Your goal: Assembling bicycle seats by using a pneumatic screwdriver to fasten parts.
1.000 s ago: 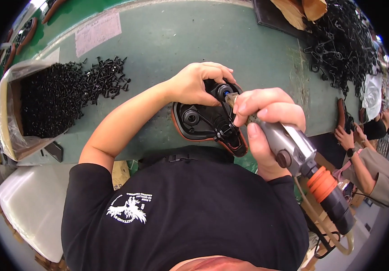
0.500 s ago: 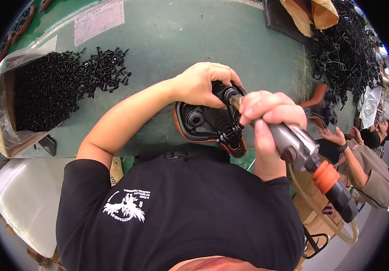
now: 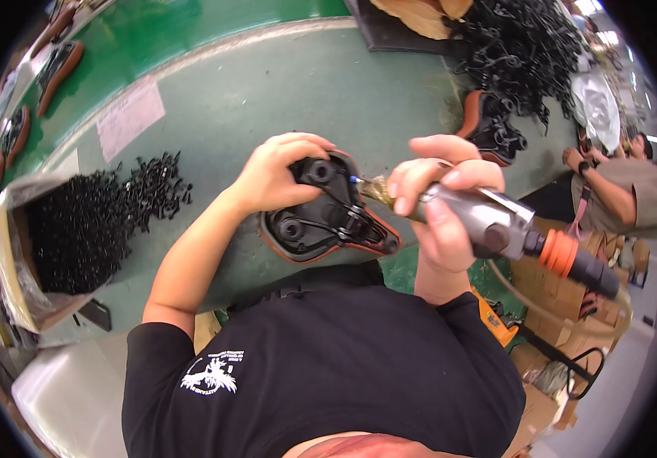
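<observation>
A bicycle saddle [image 3: 322,217] lies upside down on the green table in front of me, its black underside up and its brown edge showing around it. My left hand [image 3: 283,174] grips the wide end of the saddle, fingers over the far rim and thumb on the black base. Closed around a silver air screwdriver [image 3: 489,227] is my right hand [image 3: 450,202]. The driver's tip points left, just beside the saddle's right edge and apart from the round sockets. An orange ring and a hose are at the tool's rear.
On the left, an open box [image 3: 8,259] holds black screws, with a loose screw heap [image 3: 154,187] spilling from it. Another saddle [image 3: 489,130] sits at right, beside a pile of black metal parts [image 3: 519,53]. Beyond it is a co-worker's arm [image 3: 611,195]. A paper sheet [image 3: 132,118] lies far left.
The screwdriver's tip has come away from the saddle toward the right. My left hand still holds the saddle. The view has shifted, and the co-worker's hand is away from the other saddle.
</observation>
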`<state>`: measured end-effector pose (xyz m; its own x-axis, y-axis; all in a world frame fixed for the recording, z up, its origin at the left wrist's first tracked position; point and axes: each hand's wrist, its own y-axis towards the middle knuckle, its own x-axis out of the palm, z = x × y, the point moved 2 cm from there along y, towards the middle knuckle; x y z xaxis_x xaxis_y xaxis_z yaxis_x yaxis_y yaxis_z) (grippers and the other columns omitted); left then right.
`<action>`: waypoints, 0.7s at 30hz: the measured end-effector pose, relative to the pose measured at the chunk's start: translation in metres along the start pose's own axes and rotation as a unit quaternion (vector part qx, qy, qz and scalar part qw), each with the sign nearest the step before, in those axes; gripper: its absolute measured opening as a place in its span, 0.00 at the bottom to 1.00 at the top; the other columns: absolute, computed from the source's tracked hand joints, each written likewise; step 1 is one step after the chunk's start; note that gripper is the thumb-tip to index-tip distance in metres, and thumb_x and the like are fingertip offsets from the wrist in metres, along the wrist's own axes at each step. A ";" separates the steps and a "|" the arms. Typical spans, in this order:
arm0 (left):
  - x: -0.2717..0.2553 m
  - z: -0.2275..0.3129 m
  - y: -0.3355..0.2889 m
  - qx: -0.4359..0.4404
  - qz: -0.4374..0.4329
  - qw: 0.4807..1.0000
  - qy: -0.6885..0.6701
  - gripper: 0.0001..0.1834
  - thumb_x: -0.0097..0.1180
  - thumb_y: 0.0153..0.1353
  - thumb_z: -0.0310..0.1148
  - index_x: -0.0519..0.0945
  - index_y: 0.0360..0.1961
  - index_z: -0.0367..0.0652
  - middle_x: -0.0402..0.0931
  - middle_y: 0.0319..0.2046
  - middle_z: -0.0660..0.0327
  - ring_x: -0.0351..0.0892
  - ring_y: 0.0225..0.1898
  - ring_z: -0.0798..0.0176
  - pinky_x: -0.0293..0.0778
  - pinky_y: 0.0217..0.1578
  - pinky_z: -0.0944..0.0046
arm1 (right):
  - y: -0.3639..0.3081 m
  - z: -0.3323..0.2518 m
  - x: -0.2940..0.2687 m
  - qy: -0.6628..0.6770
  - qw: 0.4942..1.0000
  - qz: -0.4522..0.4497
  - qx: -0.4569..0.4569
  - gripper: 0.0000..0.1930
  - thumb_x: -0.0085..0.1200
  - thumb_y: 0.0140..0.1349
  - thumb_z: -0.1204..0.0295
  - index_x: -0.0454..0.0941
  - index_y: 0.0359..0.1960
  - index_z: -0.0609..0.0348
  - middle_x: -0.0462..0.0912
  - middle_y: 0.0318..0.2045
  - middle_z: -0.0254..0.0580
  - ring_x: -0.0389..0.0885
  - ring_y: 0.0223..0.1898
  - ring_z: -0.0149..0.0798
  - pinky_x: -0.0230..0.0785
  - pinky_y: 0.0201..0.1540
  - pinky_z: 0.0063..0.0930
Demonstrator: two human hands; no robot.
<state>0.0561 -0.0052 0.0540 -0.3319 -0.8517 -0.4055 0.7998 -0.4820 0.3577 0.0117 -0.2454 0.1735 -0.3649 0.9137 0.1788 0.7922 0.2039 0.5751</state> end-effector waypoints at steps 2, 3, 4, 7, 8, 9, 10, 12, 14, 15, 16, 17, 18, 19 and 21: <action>-0.030 -0.002 -0.005 -0.026 0.027 0.999 0.035 0.22 0.73 0.44 0.26 0.87 0.45 0.41 0.90 0.56 0.55 0.87 0.58 0.48 0.81 0.63 0.52 | -0.011 -0.006 -0.029 0.010 0.996 0.085 0.015 0.20 0.54 0.66 0.85 0.71 0.58 0.58 0.76 0.66 0.76 0.88 0.34 0.41 0.84 0.45 0.44; -0.050 -0.011 -0.009 -0.053 0.076 0.996 0.013 0.22 0.72 0.44 0.25 0.87 0.45 0.40 0.89 0.56 0.55 0.87 0.58 0.52 0.81 0.63 0.54 | -0.018 -0.007 -0.047 0.011 0.990 0.139 0.034 0.20 0.54 0.65 0.85 0.71 0.58 0.59 0.75 0.67 0.77 0.88 0.33 0.41 0.85 0.44 0.45; -0.078 -0.015 -0.010 -0.086 0.122 0.988 0.051 0.23 0.72 0.44 0.24 0.88 0.46 0.40 0.89 0.58 0.56 0.87 0.59 0.55 0.81 0.63 0.55 | -0.025 -0.008 -0.063 -0.017 0.968 0.244 0.059 0.17 0.54 0.63 0.87 0.74 0.53 0.62 0.77 0.66 0.76 0.88 0.29 0.42 0.85 0.40 0.44; -0.182 -0.063 -0.038 -0.134 0.380 0.915 0.011 0.20 0.76 0.57 0.21 0.89 0.52 0.35 0.88 0.58 0.54 0.87 0.58 0.58 0.82 0.61 0.59 | -0.039 0.003 -0.131 -0.132 0.886 0.424 0.137 0.10 0.56 0.64 0.86 0.77 0.45 0.65 0.83 0.60 0.69 0.87 0.26 0.43 0.85 0.33 0.41; -0.215 -0.074 -0.049 -0.229 0.495 0.838 -0.005 0.21 0.77 0.59 0.22 0.88 0.54 0.31 0.89 0.55 0.52 0.88 0.56 0.58 0.82 0.60 0.59 | -0.047 0.008 -0.153 -0.147 0.869 0.446 0.153 0.10 0.57 0.65 0.85 0.77 0.46 0.65 0.85 0.55 0.64 0.87 0.26 0.44 0.85 0.33 0.41; -0.242 -0.084 -0.064 -0.180 0.587 0.787 -0.060 0.20 0.78 0.63 0.25 0.88 0.54 0.30 0.89 0.51 0.51 0.89 0.52 0.59 0.83 0.57 0.60 | -0.050 0.015 -0.174 -0.155 0.856 0.463 0.170 0.10 0.58 0.65 0.84 0.77 0.47 0.65 0.86 0.50 0.60 0.87 0.26 0.44 0.85 0.33 0.41; -0.260 -0.090 -0.080 -0.185 0.600 0.778 0.002 0.19 0.77 0.64 0.27 0.89 0.54 0.31 0.90 0.51 0.53 0.89 0.51 0.60 0.83 0.56 0.60 | -0.053 0.020 -0.195 -0.159 0.845 0.470 0.198 0.10 0.59 0.66 0.83 0.78 0.48 0.64 0.86 0.44 0.55 0.87 0.26 0.44 0.85 0.33 0.41; -0.275 -0.080 -0.102 -0.195 0.529 0.811 0.158 0.16 0.76 0.67 0.30 0.90 0.53 0.35 0.91 0.49 0.57 0.88 0.48 0.64 0.83 0.53 0.62 | -0.059 0.030 -0.220 -0.154 0.829 0.485 0.234 0.10 0.60 0.67 0.82 0.78 0.48 0.62 0.84 0.35 0.47 0.87 0.27 0.43 0.85 0.33 0.41; -0.236 -0.053 -0.108 -0.222 0.371 0.888 0.153 0.11 0.73 0.69 0.32 0.91 0.50 0.40 0.91 0.46 0.62 0.87 0.45 0.67 0.81 0.49 0.65 | -0.063 0.035 -0.235 -0.135 0.829 0.484 0.246 0.09 0.59 0.68 0.81 0.78 0.48 0.60 0.84 0.35 0.45 0.87 0.28 0.42 0.85 0.32 0.41; -0.213 -0.031 -0.109 -0.284 0.273 0.904 0.164 0.08 0.73 0.67 0.31 0.91 0.45 0.40 0.91 0.44 0.61 0.86 0.42 0.68 0.81 0.46 0.64 | -0.066 0.040 -0.243 -0.124 0.833 0.477 0.251 0.08 0.58 0.68 0.81 0.78 0.47 0.60 0.85 0.38 0.45 0.86 0.28 0.41 0.85 0.32 0.41; -0.191 -0.012 -0.116 -0.321 0.199 0.911 0.165 0.07 0.74 0.65 0.30 0.91 0.41 0.40 0.89 0.40 0.61 0.86 0.39 0.68 0.81 0.43 0.63 | -0.065 0.046 -0.242 -0.130 0.840 0.459 0.259 0.07 0.56 0.68 0.80 0.80 0.46 0.59 0.86 0.39 0.44 0.85 0.27 0.38 0.84 0.30 0.40; -0.168 0.010 -0.118 -0.341 0.164 0.901 0.210 0.09 0.76 0.62 0.31 0.89 0.41 0.40 0.85 0.36 0.59 0.87 0.38 0.61 0.82 0.42 0.58 | -0.064 0.048 -0.239 -0.139 0.844 0.444 0.266 0.07 0.55 0.68 0.79 0.81 0.46 0.59 0.87 0.41 0.43 0.84 0.26 0.36 0.83 0.29 0.39; -0.154 0.019 -0.130 -0.327 0.117 0.896 0.276 0.11 0.76 0.61 0.32 0.89 0.40 0.40 0.84 0.36 0.57 0.87 0.38 0.56 0.83 0.42 0.56 | -0.059 0.050 -0.219 -0.115 0.857 0.426 0.265 0.09 0.53 0.68 0.80 0.82 0.47 0.58 0.88 0.50 0.44 0.84 0.26 0.34 0.83 0.28 0.38; -0.140 0.022 -0.142 -0.312 0.067 0.886 0.337 0.12 0.77 0.61 0.34 0.88 0.40 0.40 0.82 0.36 0.55 0.87 0.39 0.51 0.83 0.43 0.53 | -0.057 0.055 -0.205 -0.091 0.860 0.409 0.290 0.11 0.52 0.68 0.80 0.81 0.50 0.58 0.87 0.60 0.46 0.84 0.26 0.35 0.83 0.30 0.37; -0.117 0.019 -0.161 -0.355 0.077 0.873 0.326 0.13 0.77 0.60 0.35 0.86 0.38 0.40 0.83 0.39 0.54 0.86 0.42 0.45 0.84 0.45 0.49 | -0.051 0.066 -0.164 -0.026 0.874 0.363 0.323 0.15 0.52 0.66 0.82 0.79 0.53 0.60 0.86 0.65 0.49 0.85 0.26 0.37 0.83 0.32 0.38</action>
<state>-0.0431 0.1677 0.0596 -0.0224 -0.4849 -0.8743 0.9950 0.0744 -0.0668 0.0631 -0.3823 0.0621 0.3573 0.8962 0.2631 0.9226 -0.2948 -0.2488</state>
